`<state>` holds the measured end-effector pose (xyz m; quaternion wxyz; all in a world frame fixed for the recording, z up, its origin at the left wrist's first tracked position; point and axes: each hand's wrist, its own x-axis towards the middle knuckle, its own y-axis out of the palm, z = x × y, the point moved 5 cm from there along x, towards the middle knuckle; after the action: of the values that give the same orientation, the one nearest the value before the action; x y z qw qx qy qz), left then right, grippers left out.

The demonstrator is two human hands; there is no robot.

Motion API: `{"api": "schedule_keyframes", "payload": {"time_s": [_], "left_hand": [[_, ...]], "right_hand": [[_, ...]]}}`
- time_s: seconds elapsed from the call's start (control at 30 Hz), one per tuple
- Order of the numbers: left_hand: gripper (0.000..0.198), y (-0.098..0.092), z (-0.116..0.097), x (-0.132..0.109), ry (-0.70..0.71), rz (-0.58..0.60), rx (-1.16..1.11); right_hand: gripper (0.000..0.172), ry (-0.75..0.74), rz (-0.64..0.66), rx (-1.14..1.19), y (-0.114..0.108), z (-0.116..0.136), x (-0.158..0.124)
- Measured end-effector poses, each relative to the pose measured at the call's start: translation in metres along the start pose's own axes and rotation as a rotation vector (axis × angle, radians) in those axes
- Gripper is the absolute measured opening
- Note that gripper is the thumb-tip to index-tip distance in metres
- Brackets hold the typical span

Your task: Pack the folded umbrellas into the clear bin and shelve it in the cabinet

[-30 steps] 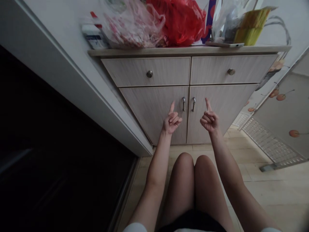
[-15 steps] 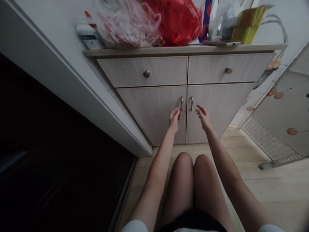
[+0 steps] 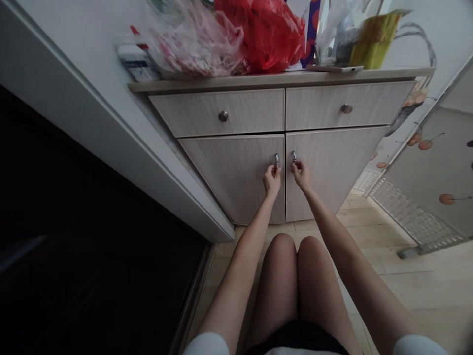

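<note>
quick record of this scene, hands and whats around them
left hand: grip closed on the lower end of the left door handle
right hand: grip closed on the lower end of the right door handle
furniture: pale wood-grain cabinet, two knobbed drawers above two doors, doors look shut
on top: red plastic bag, pink-printed clear plastic bag, smartphone lying flat

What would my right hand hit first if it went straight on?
The metal handle on the right cabinet door; your right hand looks already at it, though depth is unclear.
</note>
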<state>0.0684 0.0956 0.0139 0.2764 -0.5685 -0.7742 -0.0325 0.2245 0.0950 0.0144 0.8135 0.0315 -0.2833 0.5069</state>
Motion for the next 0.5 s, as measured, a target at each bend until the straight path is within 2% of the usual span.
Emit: {"api": "schedule_keyframes", "payload": {"time_s": [0.1, 0.2, 0.37, 0.5], "left_hand": [[0.016, -0.012, 0.000, -0.020, 0.015, -0.034, -0.012], [0.023, -0.034, 0.000, -0.044, 0.060, -0.073, -0.027], [0.034, -0.088, 0.001, -0.090, 0.126, -0.143, -0.085], [0.039, -0.137, 0.007, -0.125, 0.049, -0.248, -0.112]], "right_hand": [[0.043, -0.046, 0.019, 0.015, -0.020, 0.009, -0.023], [0.045, -0.093, 0.051, 0.021, -0.049, 0.018, -0.053], [0.040, -0.067, 0.047, 0.026, -0.109, 0.023, -0.106], [0.034, 0.018, -0.026, 0.054, -0.159, 0.016, -0.147]]}}
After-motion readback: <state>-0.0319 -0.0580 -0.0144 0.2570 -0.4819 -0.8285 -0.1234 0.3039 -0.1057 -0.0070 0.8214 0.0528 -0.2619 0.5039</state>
